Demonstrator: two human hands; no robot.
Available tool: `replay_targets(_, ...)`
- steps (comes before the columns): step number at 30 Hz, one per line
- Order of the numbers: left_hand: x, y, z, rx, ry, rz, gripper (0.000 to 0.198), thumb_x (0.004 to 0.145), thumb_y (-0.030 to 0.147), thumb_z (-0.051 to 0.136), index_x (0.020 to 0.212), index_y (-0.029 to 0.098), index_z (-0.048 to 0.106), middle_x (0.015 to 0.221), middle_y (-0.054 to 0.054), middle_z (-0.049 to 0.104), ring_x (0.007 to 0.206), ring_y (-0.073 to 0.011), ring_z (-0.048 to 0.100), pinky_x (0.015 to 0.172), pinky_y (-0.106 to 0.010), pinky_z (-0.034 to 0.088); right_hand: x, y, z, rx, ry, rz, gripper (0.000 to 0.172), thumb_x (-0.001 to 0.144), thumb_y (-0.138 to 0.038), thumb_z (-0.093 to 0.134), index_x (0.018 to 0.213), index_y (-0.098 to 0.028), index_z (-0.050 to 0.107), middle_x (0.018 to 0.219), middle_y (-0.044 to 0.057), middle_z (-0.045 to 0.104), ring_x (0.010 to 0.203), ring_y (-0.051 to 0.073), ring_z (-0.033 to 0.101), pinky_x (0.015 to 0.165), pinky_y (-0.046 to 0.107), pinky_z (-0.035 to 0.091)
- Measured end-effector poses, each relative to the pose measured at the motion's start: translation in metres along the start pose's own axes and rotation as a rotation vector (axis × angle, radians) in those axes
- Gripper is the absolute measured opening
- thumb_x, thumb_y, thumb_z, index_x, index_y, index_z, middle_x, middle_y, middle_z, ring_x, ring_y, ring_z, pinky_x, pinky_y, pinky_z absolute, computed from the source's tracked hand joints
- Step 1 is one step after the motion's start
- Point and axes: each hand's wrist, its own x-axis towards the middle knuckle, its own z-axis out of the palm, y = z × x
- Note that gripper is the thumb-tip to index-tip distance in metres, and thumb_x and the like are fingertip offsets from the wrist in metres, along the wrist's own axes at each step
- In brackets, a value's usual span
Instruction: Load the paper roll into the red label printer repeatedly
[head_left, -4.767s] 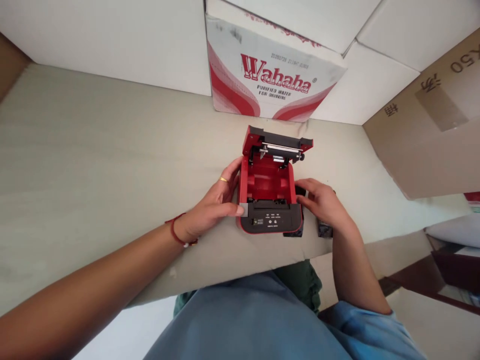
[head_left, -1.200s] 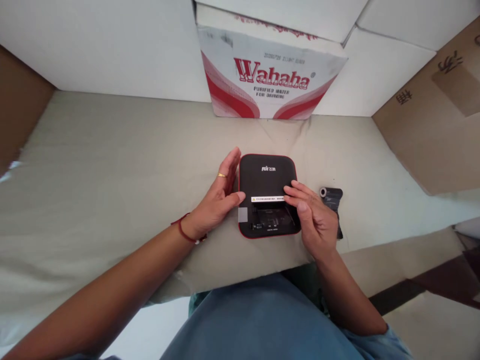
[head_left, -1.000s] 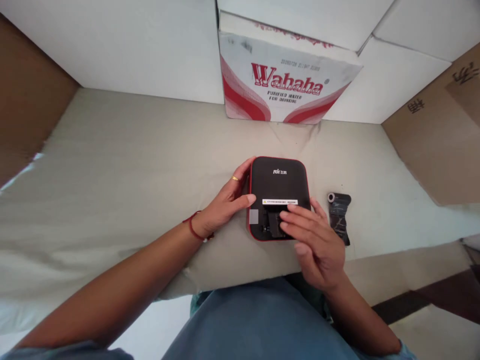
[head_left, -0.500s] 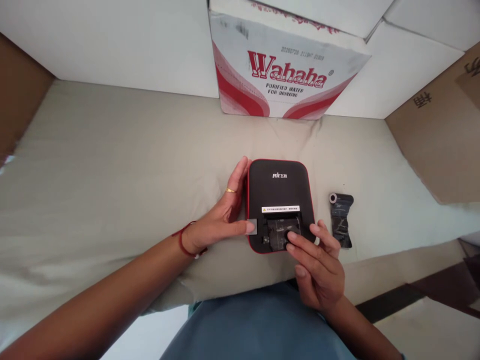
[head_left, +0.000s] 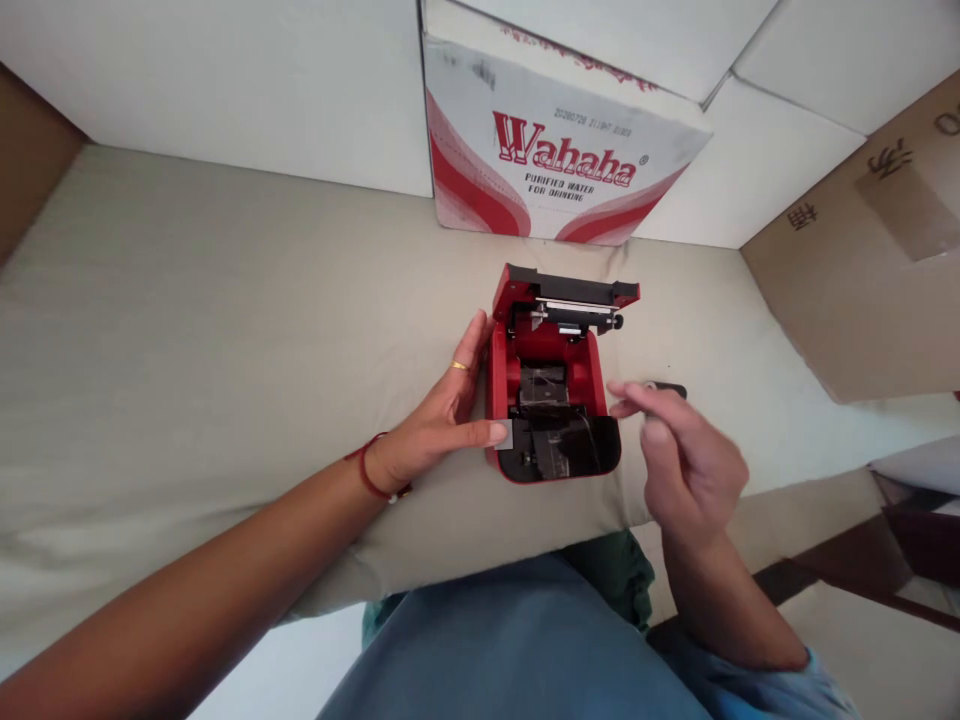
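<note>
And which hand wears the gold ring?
The left hand, its thumb on the grey square of the open red-and-black plastic device; the right hand shows none.

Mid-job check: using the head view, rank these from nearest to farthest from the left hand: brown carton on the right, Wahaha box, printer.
From the left hand:
1. Printer: touching, just to its right, with the lid up.
2. Wahaha box: beyond the printer, against the white boxes.
3. Brown carton: far right.
</note>
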Motion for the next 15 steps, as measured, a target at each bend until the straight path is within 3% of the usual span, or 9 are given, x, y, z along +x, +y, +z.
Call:
replay_targets(2,0.002,0.000,0.001,-0.025,-0.001,0.000,0.126,0.093,0.052,0.099,0.191,0.057,0.019,0.207,0.006,0.008,0.193,-0.0417,0.007,0.157,-0.068,0.012,0.025,-0.001,0.000,-0.056,-0.102,0.101,0.025,0.117,-0.030,0.069,0.129,-0.032,0.091,0.119,0.003,0.096,0.097,0.023,0.091,0.090,0.039,0.073)
replay_targets(4,0.004,0.000,0.002,-0.040,-0.011,-0.005,0.125,0.093,0.052,0.099,0.191,0.055,0.022,0.206,0.003,0.017,0.191,-0.0440,0.018,0.156,-0.071,0.017,0.049,-0.003,0.005,-0.164,-0.268,0.115,0.024,0.115,-0.029,0.069,0.120,-0.029,0.093,0.115,0.003,0.096,0.099,0.023,0.091,0.090,0.036,0.071)
replay_targets(8,0.006,0.001,0.001,-0.006,0.001,0.003,0.126,0.091,0.055,0.101,0.191,0.052,0.025,0.205,0.000,0.023,0.190,-0.0447,0.024,0.156,-0.072,0.020,0.085,-0.015,0.025,-0.602,-0.627,0.187,0.035,0.117,-0.025,0.059,0.132,-0.030,0.090,0.136,0.006,0.092,0.120,0.031,0.088,0.087,0.039,0.063)
replay_targets(11,0.006,0.001,0.000,0.044,0.006,0.003,0.126,0.091,0.058,0.100,0.192,0.050,0.025,0.205,-0.002,0.022,0.190,-0.0449,0.022,0.156,-0.073,0.019,0.101,-0.027,0.039,-0.850,-0.873,0.213,0.035,0.117,-0.025,0.059,0.140,-0.028,0.086,0.142,0.011,0.090,0.115,0.034,0.086,0.077,0.039,0.055)
replay_targets(15,0.006,0.001,-0.002,0.070,0.003,-0.003,0.128,0.091,0.061,0.100,0.192,0.051,0.023,0.205,-0.003,0.022,0.190,-0.0450,0.021,0.155,-0.074,0.021,0.113,-0.037,0.047,-0.946,-1.014,0.194,0.037,0.115,-0.020,0.060,0.143,-0.025,0.083,0.137,0.016,0.090,0.112,0.037,0.086,0.075,0.040,0.050)
